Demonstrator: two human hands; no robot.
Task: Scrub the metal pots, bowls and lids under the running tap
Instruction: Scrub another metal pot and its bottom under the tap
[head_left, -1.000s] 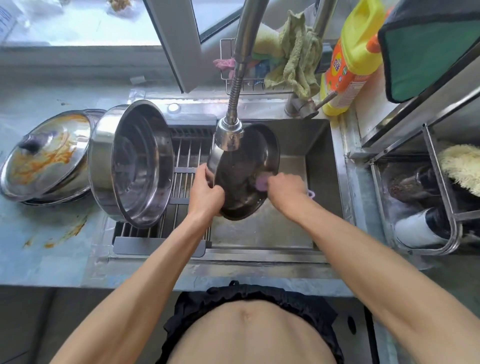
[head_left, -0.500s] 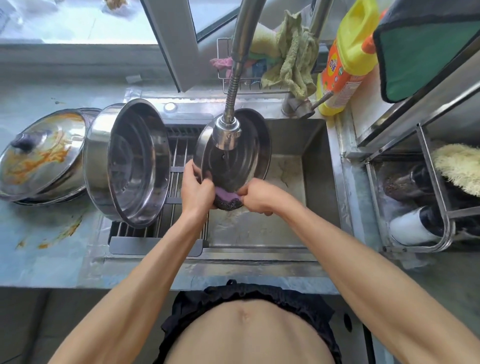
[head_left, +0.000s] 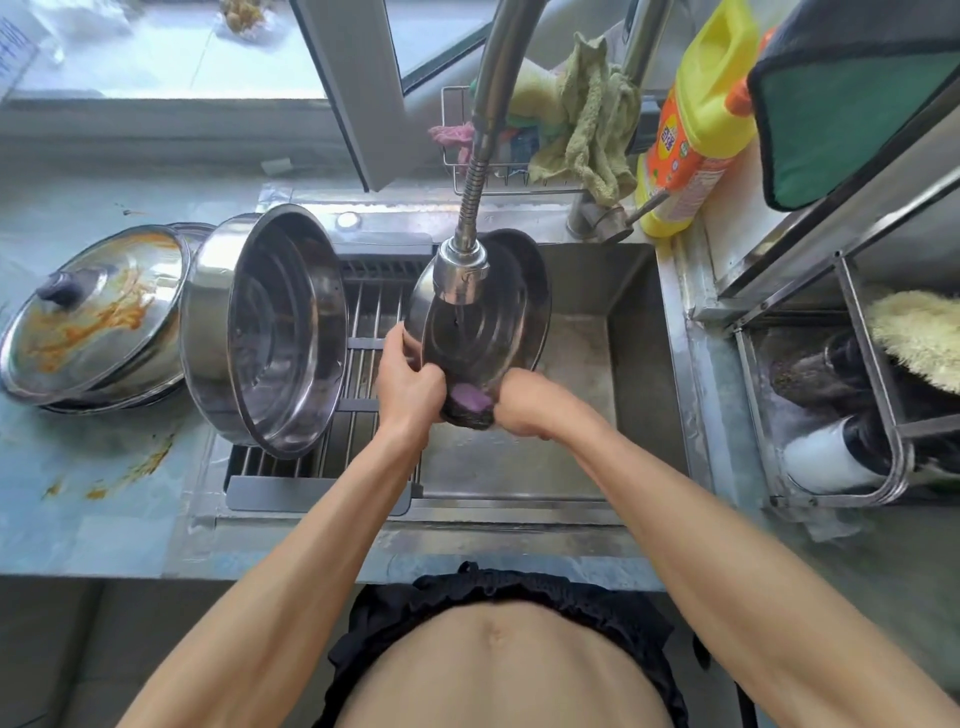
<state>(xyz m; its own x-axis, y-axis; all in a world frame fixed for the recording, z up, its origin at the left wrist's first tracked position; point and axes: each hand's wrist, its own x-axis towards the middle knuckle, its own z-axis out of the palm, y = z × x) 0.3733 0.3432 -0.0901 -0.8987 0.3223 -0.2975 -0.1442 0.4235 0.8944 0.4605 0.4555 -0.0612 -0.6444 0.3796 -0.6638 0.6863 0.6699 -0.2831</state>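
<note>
We tilt round steel bowl on edge under chrome tap head, so water runs down inside. Left hand grip clamps bowl rim, steadying. Right hand grip pinches purple scrub pad at lower rim. Large steel pot leans left of tap, draining on rack.

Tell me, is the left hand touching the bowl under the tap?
Touching. The head view shows the left hand gripping the tilted bowl at its lower left rim, fingers curled round the edge with no gap.
</note>
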